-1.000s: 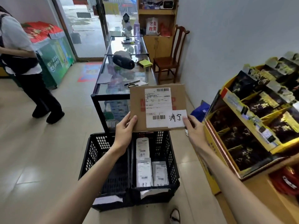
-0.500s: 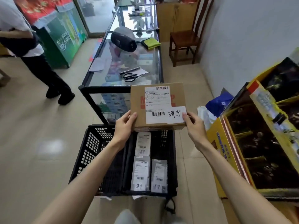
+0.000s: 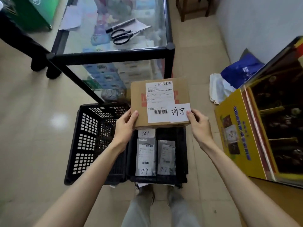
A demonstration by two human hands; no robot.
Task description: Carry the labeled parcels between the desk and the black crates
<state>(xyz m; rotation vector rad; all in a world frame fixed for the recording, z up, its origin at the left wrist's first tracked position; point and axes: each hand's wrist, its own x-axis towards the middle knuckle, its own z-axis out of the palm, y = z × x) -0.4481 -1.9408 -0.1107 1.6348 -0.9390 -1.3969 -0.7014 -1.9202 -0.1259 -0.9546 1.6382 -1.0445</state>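
I hold a brown cardboard parcel with a white shipping label and a handwritten tag, flat, above the right black crate. My left hand grips its left near corner, thumb on top. My right hand grips its right near corner. Grey labeled mailer bags lie on that crate's floor, partly hidden under the parcel. The left black crate stands beside it, touching; no parcel shows inside it. The glass desk stands just beyond the crates.
Scissors and a marker lie on the glass desk. A yellow display box stands at the right, with a blue bag and white paper by the wall. A person's legs stand at the far left. My own legs are below the crates.
The view has tilted down and closer to the crates. The parcel, still held in both hands, has come lower over the right crate.
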